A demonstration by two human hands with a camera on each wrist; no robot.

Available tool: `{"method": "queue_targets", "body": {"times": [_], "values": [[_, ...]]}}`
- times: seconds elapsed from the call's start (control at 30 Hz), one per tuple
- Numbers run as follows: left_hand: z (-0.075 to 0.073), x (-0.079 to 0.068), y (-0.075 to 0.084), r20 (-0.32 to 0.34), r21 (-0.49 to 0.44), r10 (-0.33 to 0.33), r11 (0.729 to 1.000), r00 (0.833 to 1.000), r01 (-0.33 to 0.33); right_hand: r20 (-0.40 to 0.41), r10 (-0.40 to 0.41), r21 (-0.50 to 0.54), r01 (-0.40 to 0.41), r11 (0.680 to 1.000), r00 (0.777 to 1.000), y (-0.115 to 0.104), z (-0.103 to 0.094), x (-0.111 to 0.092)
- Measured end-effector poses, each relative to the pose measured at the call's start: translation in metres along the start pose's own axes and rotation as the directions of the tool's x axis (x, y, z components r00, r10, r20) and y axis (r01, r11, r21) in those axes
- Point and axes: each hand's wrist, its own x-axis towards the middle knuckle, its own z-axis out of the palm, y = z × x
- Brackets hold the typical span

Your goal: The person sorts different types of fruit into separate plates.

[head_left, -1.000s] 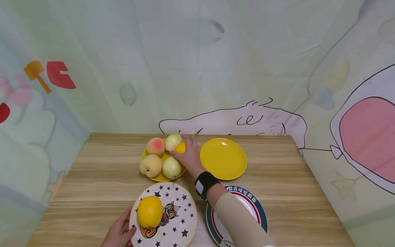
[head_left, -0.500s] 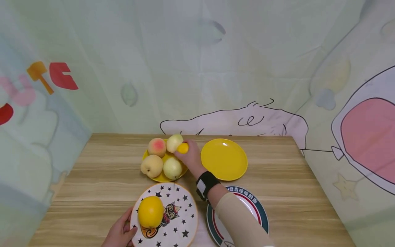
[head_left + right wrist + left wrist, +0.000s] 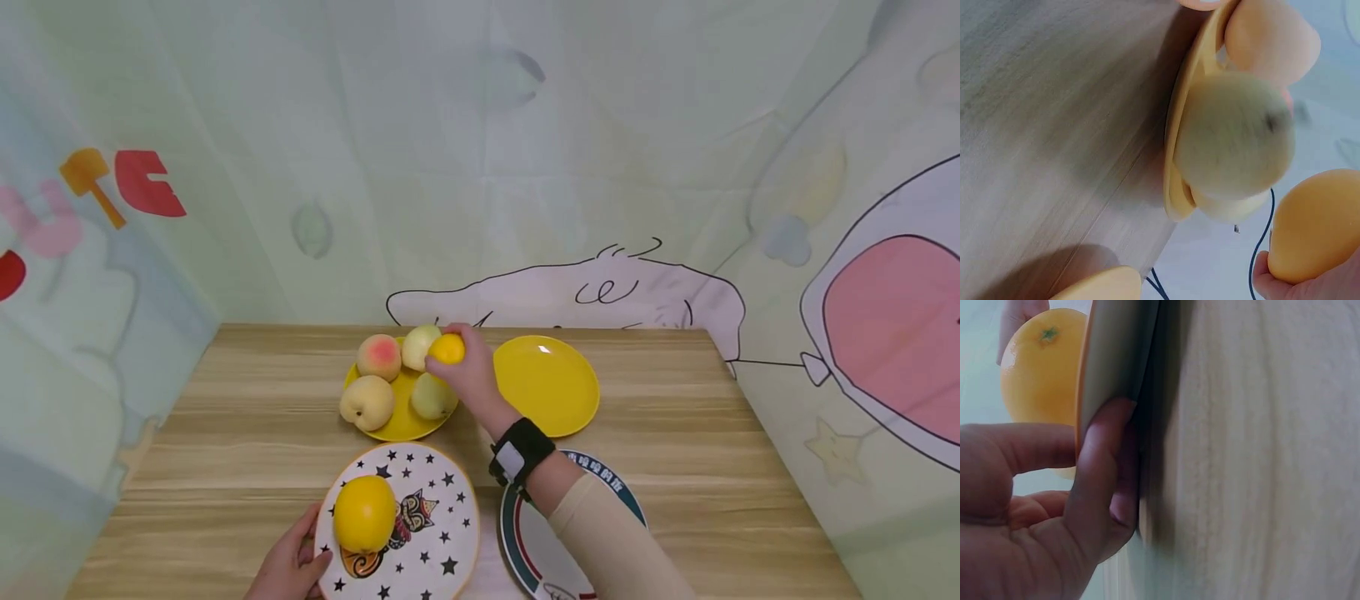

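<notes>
Tabletop point(image 3: 720, 475) below, right hand point(image 3: 476, 367) holds yellow fruit point(image 3: 447, 349) higher now; left hand point(image 3: 288, 560) grips plate point(image 3: 457, 517).

A beige sleeve point(image 3: 626, 537) hides part of the round white plate with a dark green rim point(image 3: 546, 537), whose near edge the head view crops. The right hand point(image 3: 478, 371) covers the right side of a round yellow-orange fruit point(image 3: 447, 349). A pale green pear point(image 3: 1235, 137) blurs in the right wrist view.
</notes>
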Motion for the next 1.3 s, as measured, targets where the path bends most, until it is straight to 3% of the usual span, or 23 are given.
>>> {"method": "queue_targets", "body": {"times": [0.2, 0.47, 0.6, 0.67, 0.77, 0.9, 1.0, 1.1, 1.3], "values": [[0.001, 0.0, 0.001, -0.01, 0.007, -0.026, 1.0, 1.0, 0.026, 0.031, -0.052, -0.019, 0.053, 0.998, 0.998, -0.004, -0.001, -0.01], [0.002, 0.001, 0.004, -0.043, 0.02, -0.058, 0.998, 0.997, 0.058, 0.134, -0.112, -0.043, 0.119, 0.992, 0.985, -0.023, -0.001, -0.031], [0.003, 0.0, 0.004, -0.049, 0.019, -0.053, 0.998, 0.997, 0.054, 0.187, -0.181, -0.087, 0.2, 0.976, 0.966, -0.029, -0.003, -0.043], [0.003, 0.0, 0.005, -0.041, 0.023, -0.051, 0.998, 0.998, 0.052, 0.234, -0.238, -0.117, 0.27, 0.956, 0.943, -0.03, -0.004, -0.052], [0.003, -0.001, 0.006, -0.042, 0.03, -0.051, 0.998, 0.998, 0.052, 0.338, -0.308, -0.184, 0.384, 0.905, 0.889, -0.03, -0.005, -0.067], [0.001, -0.002, 0.007, -0.039, 0.043, -0.044, 0.998, 0.998, 0.045, 0.486, -0.374, -0.288, 0.549, 0.785, 0.79, -0.026, -0.003, -0.086], [0.001, -0.002, 0.007, -0.032, 0.041, -0.035, 0.998, 0.999, 0.037, 0.566, -0.39, -0.316, 0.628, 0.711, 0.726, -0.022, -0.002, -0.098], [0.001, -0.002, 0.006, -0.032, 0.038, -0.032, 0.999, 0.999, 0.034, 0.609, -0.391, -0.308, 0.66, 0.685, 0.69, -0.02, -0.003, -0.105], [0.001, -0.001, 0.005, -0.017, 0.029, -0.024, 0.999, 1.0, 0.025, 0.654, -0.406, -0.274, 0.7, 0.659, 0.639, -0.012, -0.005, -0.115]]}}
